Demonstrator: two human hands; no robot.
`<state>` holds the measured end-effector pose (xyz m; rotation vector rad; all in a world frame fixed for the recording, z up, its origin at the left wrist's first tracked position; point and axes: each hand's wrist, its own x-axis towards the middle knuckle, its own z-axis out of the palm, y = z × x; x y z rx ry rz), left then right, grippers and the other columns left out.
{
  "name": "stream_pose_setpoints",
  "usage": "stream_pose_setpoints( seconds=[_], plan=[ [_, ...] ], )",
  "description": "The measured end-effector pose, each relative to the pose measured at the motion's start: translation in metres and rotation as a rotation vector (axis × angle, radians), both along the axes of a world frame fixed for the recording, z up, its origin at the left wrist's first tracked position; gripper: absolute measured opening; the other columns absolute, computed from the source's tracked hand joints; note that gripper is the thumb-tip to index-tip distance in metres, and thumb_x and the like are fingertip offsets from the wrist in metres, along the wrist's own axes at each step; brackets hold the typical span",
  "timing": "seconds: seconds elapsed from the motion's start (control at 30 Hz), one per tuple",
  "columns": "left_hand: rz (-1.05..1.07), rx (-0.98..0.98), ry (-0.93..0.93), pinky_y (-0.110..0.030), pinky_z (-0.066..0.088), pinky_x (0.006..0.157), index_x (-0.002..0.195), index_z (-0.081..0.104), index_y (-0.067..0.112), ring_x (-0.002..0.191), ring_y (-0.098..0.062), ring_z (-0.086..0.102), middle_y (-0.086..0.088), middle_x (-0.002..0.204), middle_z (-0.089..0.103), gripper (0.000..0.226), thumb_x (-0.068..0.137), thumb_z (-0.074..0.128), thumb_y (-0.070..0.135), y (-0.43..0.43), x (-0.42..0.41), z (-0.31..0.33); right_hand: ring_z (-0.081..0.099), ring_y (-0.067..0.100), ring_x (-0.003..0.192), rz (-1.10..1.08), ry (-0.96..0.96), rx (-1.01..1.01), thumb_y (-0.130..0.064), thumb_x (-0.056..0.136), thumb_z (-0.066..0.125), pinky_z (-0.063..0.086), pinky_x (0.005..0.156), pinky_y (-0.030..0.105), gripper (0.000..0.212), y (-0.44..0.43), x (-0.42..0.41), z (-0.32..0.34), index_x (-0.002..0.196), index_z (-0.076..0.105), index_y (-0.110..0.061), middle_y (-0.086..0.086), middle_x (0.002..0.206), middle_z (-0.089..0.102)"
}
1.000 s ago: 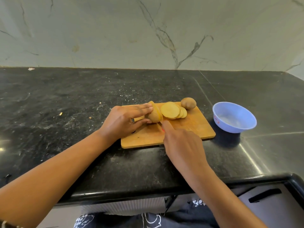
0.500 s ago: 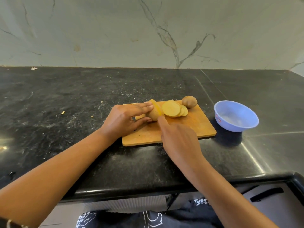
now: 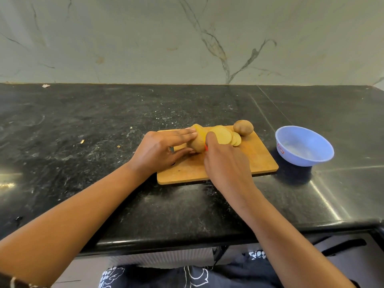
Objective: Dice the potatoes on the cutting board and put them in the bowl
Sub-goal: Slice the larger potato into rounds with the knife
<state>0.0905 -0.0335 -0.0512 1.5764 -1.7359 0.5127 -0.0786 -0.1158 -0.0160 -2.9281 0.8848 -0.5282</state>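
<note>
As left hand (image 3: 160, 151) grips potato (image 3: 197, 143); one bowl (image 3: 301, 157) (blue).

**Q:** Where is open passage shown?
**A:** Bare countertop (image 3: 83, 121) is seen left of the cutting board (image 3: 218, 173), behind it up to the marble wall (image 3: 145, 38), and along the front edge. A narrow strip is left between board and bowl (image 3: 299, 156).

**Q:** What is obstructed?
**A:** The board's far edge is taken by the half-cut potato (image 3: 197, 142), slices (image 3: 223, 135) and whole potato (image 3: 243, 127). Its middle is covered by the left hand (image 3: 160, 150), gripping the half-cut potato, and the right hand (image 3: 226, 163), closed round a red handle (image 3: 206, 147).
</note>
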Motion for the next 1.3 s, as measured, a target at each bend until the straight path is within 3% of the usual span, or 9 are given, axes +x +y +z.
stream_pose_setpoints(
  seconds=[0.13,0.33,0.5,0.67,0.8,1.0,1.13,1.3],
  plan=[
    [0.001,-0.001,0.004,-0.033,0.057,0.078,0.114,0.069,0.012,0.109,-0.010,0.062,-0.001,0.119,0.065,0.039,0.085,0.064,0.037,0.000,0.001,0.000,0.037,0.013,0.049,0.040,0.072,-0.009,-0.016,0.098,0.038,0.023,0.042,0.027,0.011,-0.003,0.008,0.005,0.109,0.038,-0.018,-0.007,0.060,0.035],
    [-0.010,-0.003,0.053,-0.035,0.057,0.077,0.114,0.069,0.012,0.108,-0.011,0.063,-0.001,0.119,0.065,0.040,0.084,0.064,0.037,0.001,0.000,0.002,0.038,0.007,0.054,0.113,0.136,0.045,-0.021,0.097,0.039,0.024,0.045,0.026,0.008,-0.009,-0.035,0.030,0.094,0.033,-0.025,-0.007,0.064,0.042],
    [0.003,0.017,0.059,-0.034,0.057,0.080,0.115,0.068,0.012,0.108,-0.012,0.064,-0.002,0.119,0.065,0.041,0.083,0.065,0.037,0.001,0.001,0.002,0.038,0.004,0.047,0.059,-0.105,0.050,-0.022,0.094,0.047,0.019,0.044,0.021,0.011,-0.005,-0.049,0.045,0.091,0.037,-0.026,-0.012,0.056,0.041],
    [0.002,0.009,0.058,-0.035,0.057,0.078,0.114,0.068,0.012,0.108,-0.012,0.064,-0.002,0.119,0.066,0.040,0.083,0.066,0.036,0.000,0.001,0.002,0.035,0.007,0.044,0.051,-0.219,0.037,-0.015,0.091,0.048,0.019,0.042,0.021,0.014,0.002,-0.024,0.030,0.092,0.036,-0.022,-0.010,0.056,0.039],
    [-0.005,-0.014,0.066,-0.035,0.057,0.079,0.113,0.069,0.012,0.108,-0.012,0.064,-0.002,0.118,0.066,0.038,0.082,0.068,0.034,-0.001,0.001,0.000,0.047,0.018,0.053,0.042,-0.165,0.023,-0.019,0.095,0.043,0.028,0.043,0.025,0.006,0.003,-0.014,0.013,0.095,0.038,-0.021,-0.004,0.064,0.050],
    [-0.019,-0.015,0.078,-0.035,0.057,0.078,0.114,0.069,0.011,0.108,-0.011,0.064,-0.001,0.119,0.065,0.038,0.083,0.068,0.034,0.000,0.002,0.000,0.024,0.012,0.042,0.029,-0.104,-0.035,-0.011,0.090,0.047,0.012,0.040,0.026,0.013,0.003,0.001,0.003,0.091,0.038,-0.020,-0.007,0.055,0.034],
    [-0.011,-0.013,0.079,-0.033,0.056,0.082,0.113,0.069,0.011,0.109,-0.011,0.063,-0.002,0.118,0.066,0.038,0.083,0.067,0.034,0.000,0.000,0.001,0.027,0.010,0.046,0.060,0.054,-0.039,-0.014,0.097,0.038,0.016,0.042,0.027,0.011,-0.002,0.002,0.005,0.095,0.031,-0.022,-0.008,0.058,0.030],
    [-0.015,-0.010,0.064,-0.030,0.053,0.087,0.113,0.069,0.011,0.110,-0.009,0.062,-0.001,0.119,0.064,0.038,0.083,0.067,0.033,0.001,-0.001,0.004,0.029,0.009,0.048,0.047,0.081,-0.006,-0.016,0.097,0.037,0.018,0.042,0.027,0.009,-0.003,0.006,0.011,0.094,0.031,-0.021,-0.007,0.061,0.033]
  ],
)
